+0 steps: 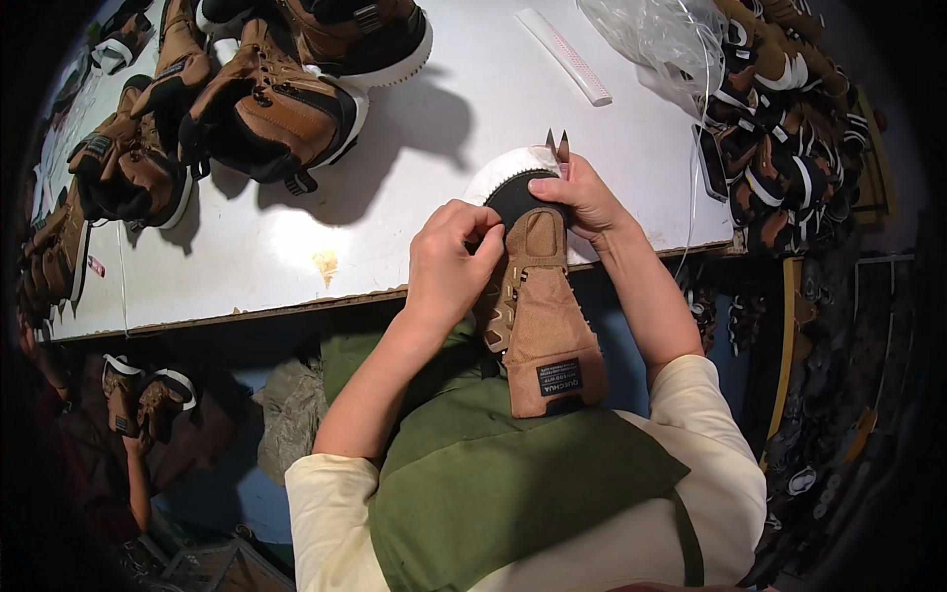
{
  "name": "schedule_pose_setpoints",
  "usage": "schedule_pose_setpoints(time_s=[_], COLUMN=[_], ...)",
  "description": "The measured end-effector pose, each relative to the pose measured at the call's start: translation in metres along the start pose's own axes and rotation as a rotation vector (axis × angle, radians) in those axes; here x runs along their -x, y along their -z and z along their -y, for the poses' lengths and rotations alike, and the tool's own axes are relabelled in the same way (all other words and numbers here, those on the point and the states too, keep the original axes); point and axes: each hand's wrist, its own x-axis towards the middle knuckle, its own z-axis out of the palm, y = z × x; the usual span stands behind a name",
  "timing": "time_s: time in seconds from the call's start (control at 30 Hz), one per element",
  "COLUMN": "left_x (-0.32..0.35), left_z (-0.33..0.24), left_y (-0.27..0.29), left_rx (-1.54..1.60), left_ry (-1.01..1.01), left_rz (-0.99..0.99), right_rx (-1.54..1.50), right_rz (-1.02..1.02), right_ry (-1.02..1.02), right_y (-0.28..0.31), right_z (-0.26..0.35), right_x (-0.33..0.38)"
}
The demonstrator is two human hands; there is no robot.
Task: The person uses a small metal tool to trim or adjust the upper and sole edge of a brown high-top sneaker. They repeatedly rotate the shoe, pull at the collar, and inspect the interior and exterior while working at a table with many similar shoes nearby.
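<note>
A brown and black shoe upper with a white scalloped toe edge stretches from the table's front edge down to my green apron. My right hand grips its toe end, thumb on the black part. Two pointed metal blades, like small snips, stick out past my right fingers; their handles are hidden. At the left side of the black toe, my left hand is closed in a pinch against the upper. Whatever is between those fingertips is too small to make out.
Brown and black shoes stand grouped on the white table at left. A white strip and clear plastic lie farther back. More shoe parts are heaped at right. Another person's hand holds shoe pieces at lower left.
</note>
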Motion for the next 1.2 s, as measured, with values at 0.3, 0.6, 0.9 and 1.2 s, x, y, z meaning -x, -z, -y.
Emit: schedule_pose_setpoints(time_s=[0.3, 0.6, 0.9, 1.2], left_x=[-0.008, -0.014, -0.018, -0.006], left_z=[-0.012, -0.01, 0.03, 0.033], left_y=[0.003, 0.001, 0.031, 0.024], left_rx=[-0.334, -0.395, 0.288, 0.804], left_ry=[-0.311, -0.355, 0.34, 0.601], left_rz=[-0.014, 0.026, -0.112, 0.288], right_rx=[0.045, 0.007, -0.188, -0.435], right_rz=[0.012, 0.004, 0.033, 0.129], right_ry=[0.019, 0.026, 0.07, 0.16], right_y=[-0.003, -0.003, 0.021, 0.053], right_z=[0.002, 0.001, -0.012, -0.006], right_x=[-0.001, -0.002, -0.006, -0.02])
